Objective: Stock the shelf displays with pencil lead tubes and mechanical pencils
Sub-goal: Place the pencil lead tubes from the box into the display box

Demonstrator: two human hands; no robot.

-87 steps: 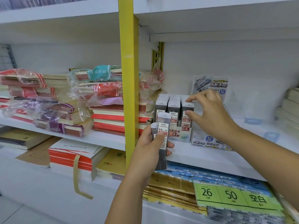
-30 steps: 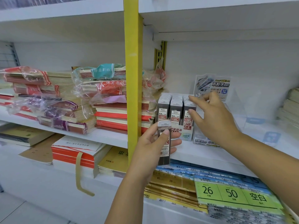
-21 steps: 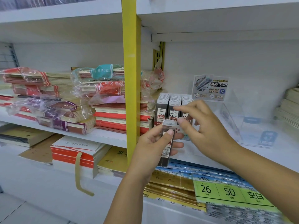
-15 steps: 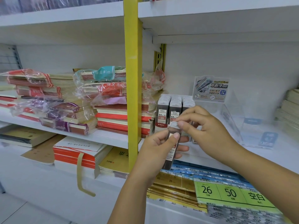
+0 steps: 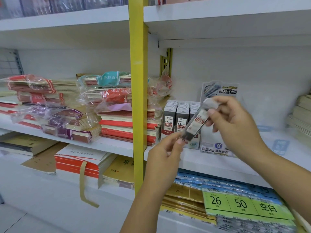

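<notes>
A dark pencil lead tube (image 5: 196, 123) with a white and red label hangs tilted in front of the middle shelf, its pale cap up to the right. My right hand (image 5: 235, 121) pinches its upper end between thumb and fingers. My left hand (image 5: 165, 153) pinches its lower end with thumb and forefinger. Behind the tube, rows of the same lead tubes (image 5: 176, 115) stand upright in a small display box on the white shelf (image 5: 193, 158). A second, clear display (image 5: 217, 148) with a card header stands right of them.
A yellow upright post (image 5: 138, 98) divides the shelving just left of my hands. Wrapped notebook stacks (image 5: 107, 106) fill the shelf to the left. Paper pads with green labels (image 5: 240, 204) lie on the shelf below. More stacked paper (image 5: 301, 115) sits at the far right.
My right hand left the display box, came to the tube in my left hand and took its top. The tube has tipped from upright to slanted, lifted up and right.
</notes>
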